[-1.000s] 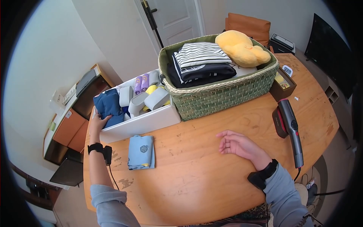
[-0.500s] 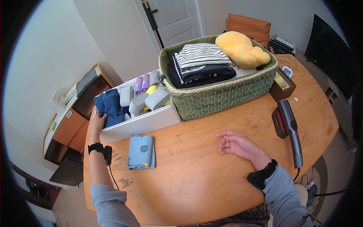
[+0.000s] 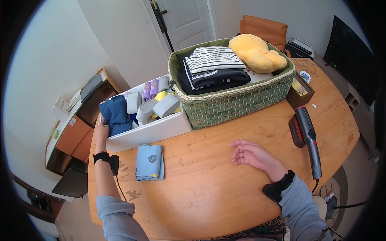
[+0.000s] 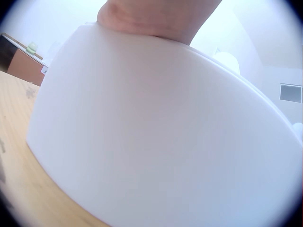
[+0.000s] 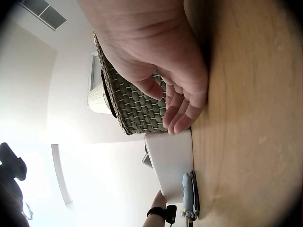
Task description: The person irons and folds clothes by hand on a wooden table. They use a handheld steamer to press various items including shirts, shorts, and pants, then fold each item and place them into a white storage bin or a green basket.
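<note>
My left hand (image 3: 101, 131) is at the near left corner of a white bin (image 3: 149, 134), beside a folded dark blue cloth (image 3: 116, 114) inside it. In the left wrist view the heel of the hand (image 4: 147, 19) lies over the rim of the bin; the fingers are hidden there, and I cannot tell whether they grip anything. My right hand (image 3: 256, 156) rests on the wooden table with its fingers loosely curled and nothing in them. Between the hands, close to the bin, lies a folded light blue garment (image 3: 149, 162) with a dark strawberry print.
Grey containers (image 3: 167, 105) and purple rolls (image 3: 150, 89) share the bin. Right of it stands a green woven basket (image 3: 241, 104) with folded clothes (image 3: 215, 60) and a yellow plush toy (image 3: 257, 52). A handheld garment steamer (image 3: 307, 134) with a cord and a brown box (image 3: 300, 90) are farther right.
My left hand has shifted slightly left, off the front of the dark blue cloth to the corner of the bin. The right hand and the light blue garment have stayed put.
</note>
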A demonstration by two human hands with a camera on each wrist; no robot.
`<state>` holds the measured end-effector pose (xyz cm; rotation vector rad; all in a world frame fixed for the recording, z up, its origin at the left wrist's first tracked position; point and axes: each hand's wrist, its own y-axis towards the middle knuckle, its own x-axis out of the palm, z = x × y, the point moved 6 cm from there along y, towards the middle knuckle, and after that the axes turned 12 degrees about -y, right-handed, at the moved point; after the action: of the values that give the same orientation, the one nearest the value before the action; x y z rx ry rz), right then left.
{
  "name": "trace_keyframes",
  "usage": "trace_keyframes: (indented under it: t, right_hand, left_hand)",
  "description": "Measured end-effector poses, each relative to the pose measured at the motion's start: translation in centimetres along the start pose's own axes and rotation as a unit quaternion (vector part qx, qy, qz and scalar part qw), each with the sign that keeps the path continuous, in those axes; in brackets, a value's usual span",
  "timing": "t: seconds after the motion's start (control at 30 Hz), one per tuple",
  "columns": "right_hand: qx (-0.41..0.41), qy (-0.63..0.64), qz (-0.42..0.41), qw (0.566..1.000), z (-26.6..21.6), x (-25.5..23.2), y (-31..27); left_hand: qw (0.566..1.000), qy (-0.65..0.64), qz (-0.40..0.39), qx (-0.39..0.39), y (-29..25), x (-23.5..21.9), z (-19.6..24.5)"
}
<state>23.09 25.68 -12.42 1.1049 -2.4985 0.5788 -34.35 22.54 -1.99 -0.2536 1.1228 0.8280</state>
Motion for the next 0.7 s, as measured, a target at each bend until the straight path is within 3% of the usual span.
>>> trace_keyframes:
  t: [0.3,0.5,0.57,0.7]
  right_hand:
    - [0.001,0.000,0.004,1.000,0.0,0.0,0.0]
    - [0.000,0.001,0.000,1.000,-0.1,0.0,-0.1]
    - [0.000,0.002,0.000,1.000,0.0,0.0,0.0]
    - [0.002,0.008,-0.001,1.000,0.1,-0.1,0.1]
  left_hand:
    - [1.000,0.004,0.011,-0.010,-0.2,-0.4,0.2]
    - [0.998,-0.001,-0.058,0.006,2.7,1.9,-2.6]
    - [0.989,-0.051,-0.036,0.137,5.3,3.7,-4.5]
    - [0.980,-0.105,-0.068,0.154,7.4,5.3,-6.5]
